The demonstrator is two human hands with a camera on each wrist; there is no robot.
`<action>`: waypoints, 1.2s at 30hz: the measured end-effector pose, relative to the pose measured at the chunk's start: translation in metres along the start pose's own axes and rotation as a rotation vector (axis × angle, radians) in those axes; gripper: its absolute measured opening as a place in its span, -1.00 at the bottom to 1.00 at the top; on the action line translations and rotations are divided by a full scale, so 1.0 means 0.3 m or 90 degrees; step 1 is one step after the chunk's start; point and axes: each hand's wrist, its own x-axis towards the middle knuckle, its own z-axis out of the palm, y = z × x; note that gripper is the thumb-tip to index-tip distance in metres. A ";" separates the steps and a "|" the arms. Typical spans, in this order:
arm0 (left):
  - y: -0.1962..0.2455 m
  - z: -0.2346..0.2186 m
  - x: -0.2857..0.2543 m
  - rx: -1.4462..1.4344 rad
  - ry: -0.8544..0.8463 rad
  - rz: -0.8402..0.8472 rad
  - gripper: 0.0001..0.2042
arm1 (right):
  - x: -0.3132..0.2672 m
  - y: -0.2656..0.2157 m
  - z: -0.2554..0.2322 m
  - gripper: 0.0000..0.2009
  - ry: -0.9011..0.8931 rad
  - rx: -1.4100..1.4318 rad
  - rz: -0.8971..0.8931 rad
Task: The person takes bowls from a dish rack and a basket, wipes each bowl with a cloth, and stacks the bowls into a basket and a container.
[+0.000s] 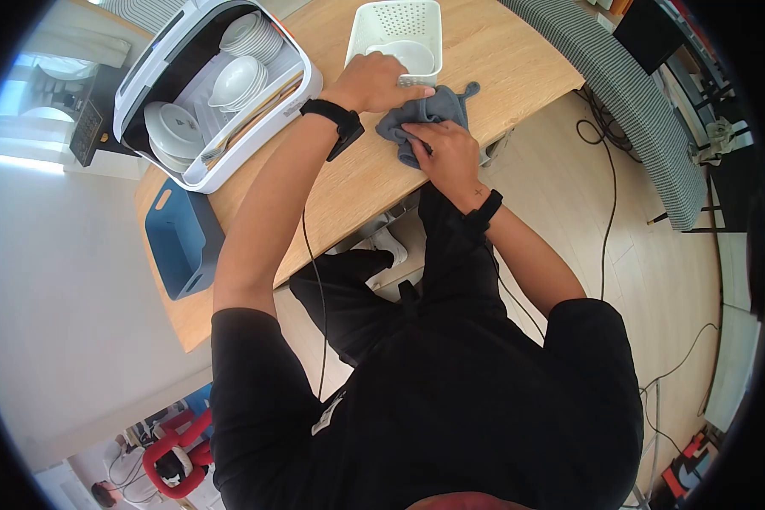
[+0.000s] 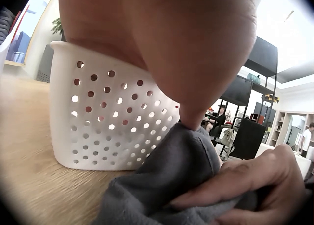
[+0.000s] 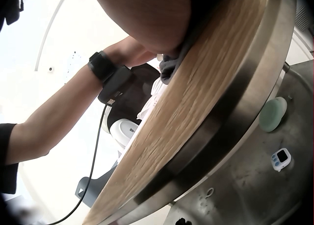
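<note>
A grey cloth (image 1: 438, 105) is seen bunched on the wooden desk (image 1: 501, 64), near its front edge and just beside the near side of a white perforated basket (image 1: 359, 36). The cloth is gripped by the right hand (image 1: 450, 160), whose bent fingers and thumb are closed on its folds. The left hand (image 1: 367, 82) is laid over the near left part of the basket's rim, and its thumb is pointed down and touches a raised fold of the cloth, as shown in the left wrist view. Its other fingers are partly hidden behind the back of the hand and the rim, so whether the basket is gripped by them cannot be told. A white bowl (image 1: 411, 56) is held inside the basket. To the left, a white dish box (image 1: 226, 176) is set on the desk with its lid raised; stacked plates (image 1: 173, 129) and bowls (image 1: 238, 81) are contained in it, and slender utensils (image 1: 251, 121) are laid along its near side. A blue bin (image 1: 177, 240) is placed at the left end of the desk, near the dish box. Below the desk, a round green item (image 3: 272, 114) and a small white item with a dark face (image 3: 281, 158) are shown apart on a grey surface (image 3: 240, 181). A dark band is worn on each wrist.
</note>
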 end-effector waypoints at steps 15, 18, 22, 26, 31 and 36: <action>0.037 -0.090 0.011 -0.190 -0.131 -0.160 -0.39 | -0.004 0.008 0.001 -0.75 -0.014 0.001 -0.005; 0.019 -0.099 0.008 -0.209 -0.073 -0.133 -0.44 | -0.002 0.003 -0.002 -0.75 -0.006 0.004 -0.006; -0.006 -0.095 0.004 -0.261 0.001 -0.116 -0.57 | -0.002 0.001 -0.004 -0.75 -0.009 0.003 -0.002; -0.033 -0.112 0.000 -0.318 0.088 -0.105 -0.66 | -0.003 0.005 -0.003 -0.75 -0.013 0.006 -0.005; -0.043 -0.186 -0.030 -0.403 0.167 -0.124 -0.68 | 0.001 -0.002 -0.007 -0.76 -0.019 0.008 0.001; -0.066 -0.302 -0.118 -0.418 0.214 -0.099 -0.69 | 0.001 -0.003 -0.001 -0.78 0.015 0.016 -0.009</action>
